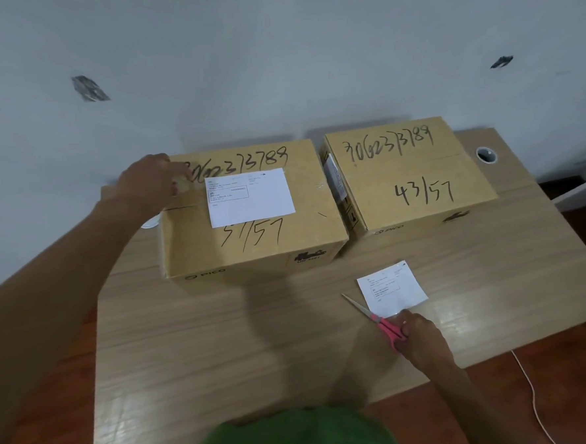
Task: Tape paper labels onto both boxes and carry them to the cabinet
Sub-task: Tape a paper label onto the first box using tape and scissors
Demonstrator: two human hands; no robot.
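Two brown cardboard boxes stand side by side at the back of the table. The left box (252, 245) carries a white paper label (250, 197) on its top. My left hand (152, 185) rests at the label's left edge, fingers pressing a piece of clear tape (183, 185) down there. The right box (409, 180) has a bare top with handwritten numbers. A second paper label (391, 289) lies flat on the table in front of it. My right hand (418, 337) is shut on pink-handled scissors (376, 321), blades closed and lying on the table beside that label.
The wooden table (223, 346) has a round cable hole (486, 155) at its back right corner. A clear round object (149, 223), partly hidden, sits behind my left wrist. A white cord (532, 396) hangs past the table's right edge. A grey wall runs behind.
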